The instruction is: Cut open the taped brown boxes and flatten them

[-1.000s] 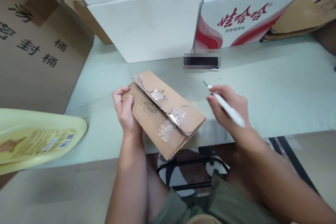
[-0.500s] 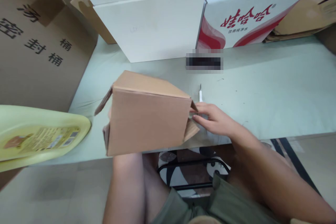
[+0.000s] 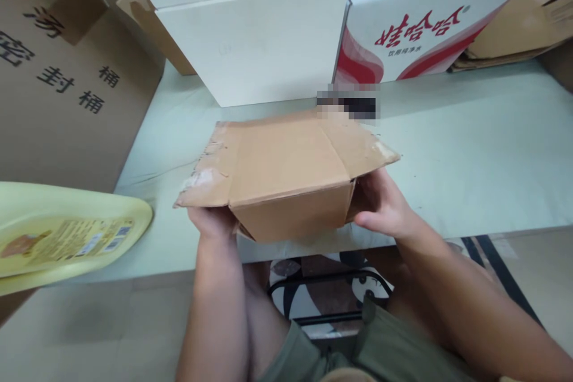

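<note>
A small brown cardboard box (image 3: 290, 158) is held between my two hands near the table's front edge. Its side flaps stick out left and right, with rough, torn-looking edges and whitish tape patches. My left hand (image 3: 213, 222) supports the left end, its fingers hidden under the left flap. At the right end, my right hand (image 3: 385, 206) grips the box with the thumb in view, while the fingers are partly behind the right flap. What the box contains does not show.
A yellow bottle (image 3: 76, 236) lies at the left. Behind it stands a large carton (image 3: 67, 107). White boxes (image 3: 259, 48) and a red-and-white water carton (image 3: 412, 36) line the back of the green-covered table (image 3: 474, 149). A pixelated dark item (image 3: 362, 108) lies before them.
The box has turned over, showing a broad face with flaps spread to both sides. My right hand has closed in on its right end. The white-handled cutter is now hidden behind the box.
</note>
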Available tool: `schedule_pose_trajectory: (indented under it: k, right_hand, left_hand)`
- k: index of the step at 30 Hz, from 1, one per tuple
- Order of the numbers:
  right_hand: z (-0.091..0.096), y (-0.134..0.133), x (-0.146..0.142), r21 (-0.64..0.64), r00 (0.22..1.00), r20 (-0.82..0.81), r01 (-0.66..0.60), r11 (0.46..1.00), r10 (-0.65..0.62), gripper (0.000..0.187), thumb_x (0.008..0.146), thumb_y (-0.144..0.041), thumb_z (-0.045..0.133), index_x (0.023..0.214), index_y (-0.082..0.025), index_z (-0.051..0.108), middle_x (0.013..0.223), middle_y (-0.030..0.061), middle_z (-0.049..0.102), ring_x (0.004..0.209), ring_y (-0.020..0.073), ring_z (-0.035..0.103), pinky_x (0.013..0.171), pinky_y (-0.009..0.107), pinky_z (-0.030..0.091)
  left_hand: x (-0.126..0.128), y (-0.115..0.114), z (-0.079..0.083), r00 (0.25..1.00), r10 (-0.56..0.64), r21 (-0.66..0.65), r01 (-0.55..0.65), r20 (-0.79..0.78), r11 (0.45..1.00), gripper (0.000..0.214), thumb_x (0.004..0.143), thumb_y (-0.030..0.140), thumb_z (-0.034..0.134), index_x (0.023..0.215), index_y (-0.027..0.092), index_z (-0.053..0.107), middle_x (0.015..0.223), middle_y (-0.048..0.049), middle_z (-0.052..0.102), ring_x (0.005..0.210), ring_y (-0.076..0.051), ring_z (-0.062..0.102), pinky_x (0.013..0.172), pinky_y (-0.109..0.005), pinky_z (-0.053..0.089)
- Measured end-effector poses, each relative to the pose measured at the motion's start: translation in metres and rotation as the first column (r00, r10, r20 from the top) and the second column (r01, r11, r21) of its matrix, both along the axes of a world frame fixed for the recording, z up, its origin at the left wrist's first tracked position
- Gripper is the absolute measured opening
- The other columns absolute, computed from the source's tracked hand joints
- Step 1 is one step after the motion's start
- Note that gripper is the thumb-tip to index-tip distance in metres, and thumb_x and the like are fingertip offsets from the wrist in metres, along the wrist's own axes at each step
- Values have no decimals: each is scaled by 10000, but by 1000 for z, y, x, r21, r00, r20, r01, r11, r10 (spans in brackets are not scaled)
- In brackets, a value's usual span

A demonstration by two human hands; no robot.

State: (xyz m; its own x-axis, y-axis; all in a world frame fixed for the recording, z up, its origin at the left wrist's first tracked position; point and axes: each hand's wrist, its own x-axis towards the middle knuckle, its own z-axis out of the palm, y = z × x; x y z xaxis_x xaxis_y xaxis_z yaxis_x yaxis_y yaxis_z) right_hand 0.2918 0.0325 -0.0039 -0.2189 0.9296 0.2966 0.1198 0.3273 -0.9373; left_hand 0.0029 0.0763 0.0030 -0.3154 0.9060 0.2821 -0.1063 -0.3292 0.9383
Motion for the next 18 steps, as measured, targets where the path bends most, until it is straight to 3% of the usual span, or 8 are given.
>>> schedule_pose_trajectory:
  k: [3,5,10,15,18]
  right_hand:
    - [3,0,-3,-40,994,109,34,999,-30,722,802,-667,766,1319,-217,541,1157,125,725,1079,271,723,917,404,612]
    - [2,2,-4,-70,982,154,121,990,-109,617,813,-589,770,1254,-209,565,1013,83,719,900,224,711,768,343,603]
    - [6,7,-5,-69,923,212,342,937,-322,367,759,-406,755,1017,-211,582,764,-22,612,623,124,538,550,245,468]
    - [12,7,-8,-104,907,203,394,913,-368,260,766,-366,707,945,-206,607,731,-19,614,617,127,548,559,247,460]
    - [14,8,-9,-120,931,117,360,925,-347,280,841,-480,669,858,-202,642,721,8,624,649,150,572,578,264,465]
  left_hand:
    - [9,-5,3,998,-9,-27,10,67,1000,494,772,729,630,905,256,682,1076,-76,751,1294,-356,619,1113,-511,496]
    - [11,-8,0,997,-68,-72,70,30,995,582,736,801,629,947,265,713,1124,-92,749,1338,-357,602,1162,-499,470]
    - [2,-4,-9,946,-12,-67,-10,-324,998,643,706,781,754,1032,228,728,1140,-128,745,1253,-330,663,1173,-481,455]
    - [-6,0,-5,896,-10,-175,-75,-444,982,645,617,754,837,901,183,741,929,-120,774,956,-291,732,885,-399,597]
    - [-11,-6,3,960,-39,-286,-44,-279,957,538,555,621,898,856,195,763,868,-75,782,841,-252,726,751,-338,594]
